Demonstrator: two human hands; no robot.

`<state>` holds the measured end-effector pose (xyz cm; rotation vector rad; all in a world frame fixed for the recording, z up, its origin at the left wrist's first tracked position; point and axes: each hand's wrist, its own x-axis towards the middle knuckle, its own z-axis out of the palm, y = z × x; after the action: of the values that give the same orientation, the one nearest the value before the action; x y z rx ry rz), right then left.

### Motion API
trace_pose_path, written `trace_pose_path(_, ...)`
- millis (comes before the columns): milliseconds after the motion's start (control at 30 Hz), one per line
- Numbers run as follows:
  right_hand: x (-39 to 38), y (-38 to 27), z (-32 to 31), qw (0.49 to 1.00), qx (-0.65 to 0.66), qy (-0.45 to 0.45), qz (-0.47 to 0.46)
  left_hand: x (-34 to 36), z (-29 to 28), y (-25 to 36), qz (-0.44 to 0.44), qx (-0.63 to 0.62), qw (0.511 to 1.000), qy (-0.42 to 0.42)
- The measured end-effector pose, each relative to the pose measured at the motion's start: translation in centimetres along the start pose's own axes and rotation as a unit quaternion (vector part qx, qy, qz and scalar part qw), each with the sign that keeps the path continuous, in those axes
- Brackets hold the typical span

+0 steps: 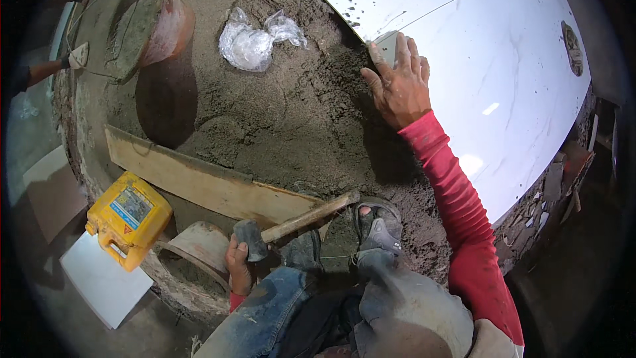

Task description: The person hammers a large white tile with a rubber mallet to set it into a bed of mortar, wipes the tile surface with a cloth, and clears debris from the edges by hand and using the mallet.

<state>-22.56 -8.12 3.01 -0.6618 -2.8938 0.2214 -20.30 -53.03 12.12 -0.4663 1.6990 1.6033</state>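
Note:
My left hand is closed around the dark head of a rubber mallet, low beside my left knee. The mallet's wooden handle points away to the right, toward my sandal. With fingers stretched out, my right hand lies at the left edge of the glossy white marbled tiles. Under its fingertips, where the thin joint between two tiles meets that edge, a small pale grey-green flat piece shows in part. Wet grey mortar borders the tiles on the left.
Crumpled clear plastic lies on the mortar. Another person's gloved hands are at a tilted mortar bucket. A wooden board, yellow jerrycan and second bucket stand at left. Rubble lies right.

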Motion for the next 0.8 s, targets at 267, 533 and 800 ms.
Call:
trace_pose_path(267,-1.6,-3.0,-2.5,0.993,0.108,0.044,0.015,0.1,0.0,-0.4,0.021,-0.036,0.999,0.021)
trace_pose_path(533,1.0,-10.9,-15.4,0.827,0.547,0.023,-0.127,-0.7,0.4,0.3,0.037,-0.033,0.998,0.036)
trace_pose_path(800,-2.7,-13.5,-2.6,0.962,0.130,-0.181,-0.160,-0.3,2.2,1.4,0.099,0.016,0.995,0.025)
